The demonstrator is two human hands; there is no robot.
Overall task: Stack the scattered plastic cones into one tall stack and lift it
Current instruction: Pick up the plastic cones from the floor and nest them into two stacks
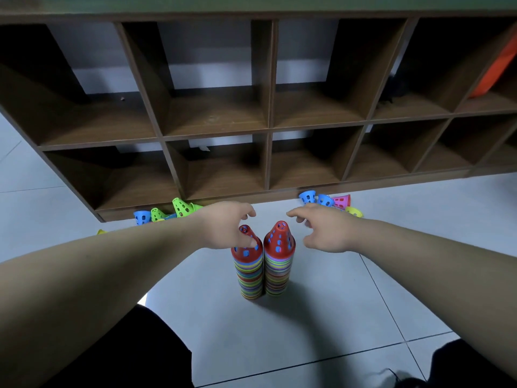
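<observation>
Two tall stacks of coloured plastic cones stand side by side on the floor, each topped by a red cone: the left stack (249,271) and the right stack (279,264). My left hand (226,226) hovers over the left stack's top, fingers spread, thumb touching the red cone. My right hand (324,229) reaches out just right of the right stack, fingers loosely spread, holding nothing. Loose cones lie along the shelf base: green and blue ones (181,208) on the left, blue, pink and yellow ones (326,200) on the right.
A brown wooden cubby shelf (270,130) stands right behind the cones, its base at floor level. An orange object (496,71) sits in the far right compartment. Pale floor tiles (321,317) stretch around the stacks. My dark-clothed knees fill the lower corners.
</observation>
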